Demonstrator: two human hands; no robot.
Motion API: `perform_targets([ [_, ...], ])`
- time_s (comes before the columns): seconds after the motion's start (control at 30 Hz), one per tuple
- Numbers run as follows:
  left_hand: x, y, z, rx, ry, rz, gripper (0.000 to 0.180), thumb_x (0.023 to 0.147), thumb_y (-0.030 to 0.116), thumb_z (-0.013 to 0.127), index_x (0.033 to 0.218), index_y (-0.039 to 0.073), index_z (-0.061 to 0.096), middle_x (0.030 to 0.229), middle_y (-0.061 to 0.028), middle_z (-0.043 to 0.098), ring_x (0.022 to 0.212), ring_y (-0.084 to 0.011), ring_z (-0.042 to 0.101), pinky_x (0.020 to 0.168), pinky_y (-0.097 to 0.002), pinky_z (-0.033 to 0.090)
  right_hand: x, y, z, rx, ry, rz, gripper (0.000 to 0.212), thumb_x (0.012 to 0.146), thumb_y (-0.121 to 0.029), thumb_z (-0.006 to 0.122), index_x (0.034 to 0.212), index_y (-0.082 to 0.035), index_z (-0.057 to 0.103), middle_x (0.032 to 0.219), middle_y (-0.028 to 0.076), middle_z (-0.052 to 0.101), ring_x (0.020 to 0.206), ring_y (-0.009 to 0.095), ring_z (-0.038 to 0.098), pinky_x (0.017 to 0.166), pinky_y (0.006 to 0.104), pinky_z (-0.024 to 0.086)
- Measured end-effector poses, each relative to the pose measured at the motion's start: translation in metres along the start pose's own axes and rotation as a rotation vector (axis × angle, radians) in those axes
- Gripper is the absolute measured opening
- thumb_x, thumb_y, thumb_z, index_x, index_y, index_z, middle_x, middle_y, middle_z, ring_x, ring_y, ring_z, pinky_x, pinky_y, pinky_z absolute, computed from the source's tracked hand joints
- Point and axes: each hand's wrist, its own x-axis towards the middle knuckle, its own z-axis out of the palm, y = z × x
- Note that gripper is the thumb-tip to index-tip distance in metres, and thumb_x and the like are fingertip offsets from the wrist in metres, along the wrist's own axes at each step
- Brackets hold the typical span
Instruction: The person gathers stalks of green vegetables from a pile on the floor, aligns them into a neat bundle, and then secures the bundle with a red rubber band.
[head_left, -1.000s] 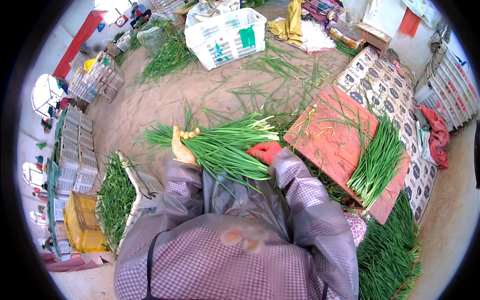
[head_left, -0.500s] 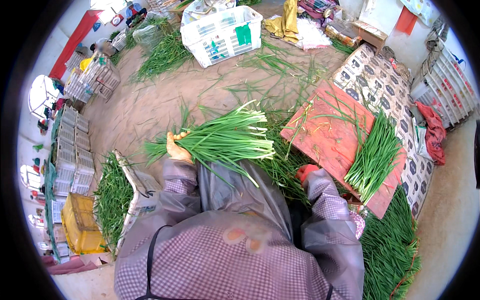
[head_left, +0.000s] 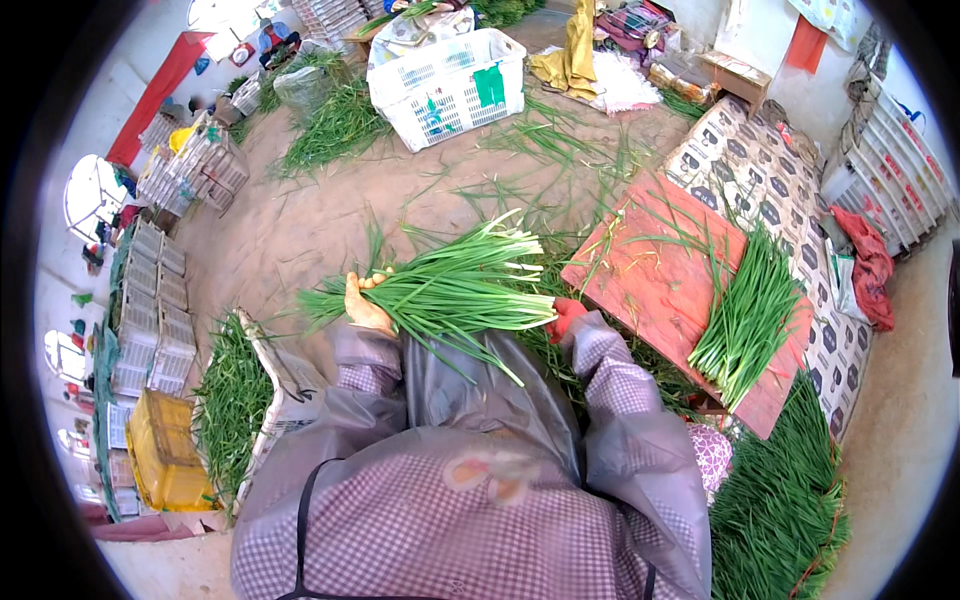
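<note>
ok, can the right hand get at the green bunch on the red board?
Probably yes: the right hand is close to the red board, and nothing bulky stands between it and that green bunch.

Around a pale motif with two orange-pink ovals (head_left: 490,478) spreads a purple-and-white checked garment (head_left: 420,520). Left and right of the motif, sheer greyish plastic covers checked sleeves (head_left: 645,450). Narrow black straps (head_left: 303,520) flank it; glossy dark-grey plastic (head_left: 480,380) lies beyond. The right hand (head_left: 566,320) wears a red glove (head_left: 570,312).

The light is bright and even; the windows (head_left: 92,195) at the left are overexposed. Shadows are soft. Toward the black rim, straight edges bend and details blur.
</note>
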Motion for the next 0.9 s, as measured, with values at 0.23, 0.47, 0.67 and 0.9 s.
perform_targets([
  [0.23, 0.000, 0.015, -0.020, -0.039, 0.028, -0.011, 0.034, 0.092, 0.025, 0.052, 0.062, 0.011, 0.044, 0.059, -0.0034, 0.050, 0.061, -0.0204, 0.053, 0.084, -0.0490, 0.050, -0.025, 0.031, -0.036, -0.122, 0.019, 0.072, 0.048, 0.083, -0.012, 0.062, 0.130, -0.017, 0.052, 0.111, 0.008, 0.059, 0.067, 0.013, 0.055, 0.057, 0.0301, 0.049],
  [0.47, -0.019, 0.020, 0.001, 0.005, 0.125, 0.036, 0.030, 0.092, 0.027, 0.053, 0.067, 0.012, 0.044, 0.059, -0.0019, 0.045, 0.059, -0.0195, 0.050, 0.079, -0.0485, 0.051, 0.001, -0.025, 0.022, -0.170, -0.038, -0.204, 0.035, 0.085, -0.016, 0.064, 0.120, -0.013, 0.059, 0.088, 0.005, 0.063, 0.071, 0.015, 0.059, 0.061, 0.0296, 0.048],
  [0.67, -0.019, 0.019, 0.021, -0.046, 0.084, 0.050, 0.031, 0.091, 0.027, 0.053, 0.066, 0.013, 0.043, 0.059, -0.0013, 0.046, 0.059, -0.0198, 0.051, 0.079, -0.0472, 0.050, -0.062, -0.028, -0.037, -0.985, 0.004, 0.115, 0.044, 0.089, -0.028, 0.056, 0.132, -0.020, 0.048, 0.100, 0.013, 0.065, 0.091, 0.024, 0.063, 0.078, 0.0360, 0.049],
  [0.9, -0.008, 0.001, 0.061, -0.028, -0.024, 0.063, 0.031, 0.090, 0.030, 0.055, 0.068, 0.013, 0.044, 0.061, -0.0007, 0.047, 0.059, -0.0189, 0.051, 0.083, -0.0456, 0.049, -0.154, -0.070, 0.015, -1.426, -0.146, 0.031, 0.042, 0.090, -0.040, 0.044, 0.123, -0.017, 0.057, 0.108, 0.016, 0.065, 0.101, 0.031, 0.062, 0.090, 0.0388, 0.046],
])
